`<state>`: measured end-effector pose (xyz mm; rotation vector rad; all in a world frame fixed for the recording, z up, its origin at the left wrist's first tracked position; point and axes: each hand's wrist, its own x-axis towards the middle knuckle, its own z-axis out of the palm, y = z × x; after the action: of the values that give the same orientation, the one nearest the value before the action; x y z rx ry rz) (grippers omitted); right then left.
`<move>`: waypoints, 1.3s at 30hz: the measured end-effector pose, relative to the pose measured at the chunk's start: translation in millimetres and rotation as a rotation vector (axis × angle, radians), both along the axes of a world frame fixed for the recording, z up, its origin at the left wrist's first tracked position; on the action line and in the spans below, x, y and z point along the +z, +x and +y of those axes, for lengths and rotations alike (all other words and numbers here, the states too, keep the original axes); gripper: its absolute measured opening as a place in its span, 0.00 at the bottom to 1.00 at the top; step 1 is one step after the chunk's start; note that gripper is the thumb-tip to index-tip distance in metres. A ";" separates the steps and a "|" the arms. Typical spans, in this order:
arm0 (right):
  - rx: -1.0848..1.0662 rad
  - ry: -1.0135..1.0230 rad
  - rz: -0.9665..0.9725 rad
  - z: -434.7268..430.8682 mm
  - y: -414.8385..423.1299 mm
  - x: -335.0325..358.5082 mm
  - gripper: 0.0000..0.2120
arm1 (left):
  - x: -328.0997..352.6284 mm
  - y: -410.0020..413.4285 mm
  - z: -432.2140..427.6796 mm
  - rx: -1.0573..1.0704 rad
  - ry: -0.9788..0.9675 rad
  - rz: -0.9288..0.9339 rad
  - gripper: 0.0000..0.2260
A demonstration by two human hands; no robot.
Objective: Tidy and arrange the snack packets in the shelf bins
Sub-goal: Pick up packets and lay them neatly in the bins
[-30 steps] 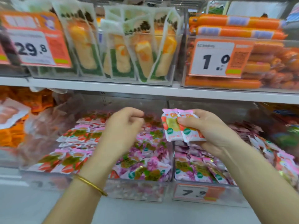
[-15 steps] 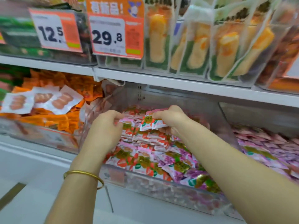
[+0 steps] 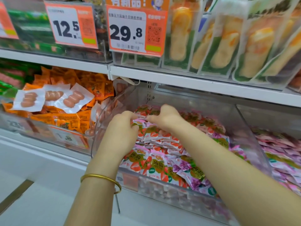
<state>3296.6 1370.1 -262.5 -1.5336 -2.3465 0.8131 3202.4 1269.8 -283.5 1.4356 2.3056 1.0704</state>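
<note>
Both hands reach into a clear plastic bin [image 3: 247, 128] on the lower shelf; left hand [image 3: 121, 132], a gold bangle [image 3: 101, 181] on its wrist, has fingers curled down onto the strawberry-print snack packets [image 3: 154, 137] at the middle of the pile, pinching at one pink-edged packet; right hand [image 3: 166, 117] sits just beside it, thumb and fingers closed on the same cluster of packets, though blur hides exactly which packet each grips; packets with purple flower print [image 3: 192, 170] lie toward the bin's front right; a neighbouring bin to the right holds pink packets [image 3: 280, 150]; to the left, an orange-packet bin [image 3: 70, 118] with three sausage packs [image 3: 53, 98] lying on top; upper shelf carries price tags reading 12.5 [image 3: 66, 25] and 29.8 [image 3: 128, 31], and upright corn-like packs [image 3: 224, 46] in clear bins.
</note>
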 end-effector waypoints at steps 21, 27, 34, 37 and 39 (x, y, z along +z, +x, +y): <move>0.384 -0.095 -0.523 8.9 127.4 0.0 0.23 | 0.2 44.4 17.8 -0.184 0.076 0.115 0.13; 0.424 -0.268 -0.357 7.3 135.1 2.6 0.30 | 1.5 53.4 19.0 -0.230 0.090 0.038 0.12; 0.378 -0.295 -0.385 13.3 136.3 4.9 0.23 | -3.2 59.4 18.6 -0.416 -0.070 0.056 0.07; 0.354 -0.212 -0.407 15.5 134.7 -2.5 0.17 | -8.6 62.5 18.8 -0.509 -0.191 0.091 0.06; 0.351 -0.145 -0.403 16.1 136.9 -4.5 0.15 | -15.1 65.9 20.3 -0.539 -0.292 0.161 0.09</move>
<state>3433.5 1386.2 -267.0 -1.4727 -2.9711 0.8249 3268.3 1290.1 -298.6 1.9058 1.8842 0.4605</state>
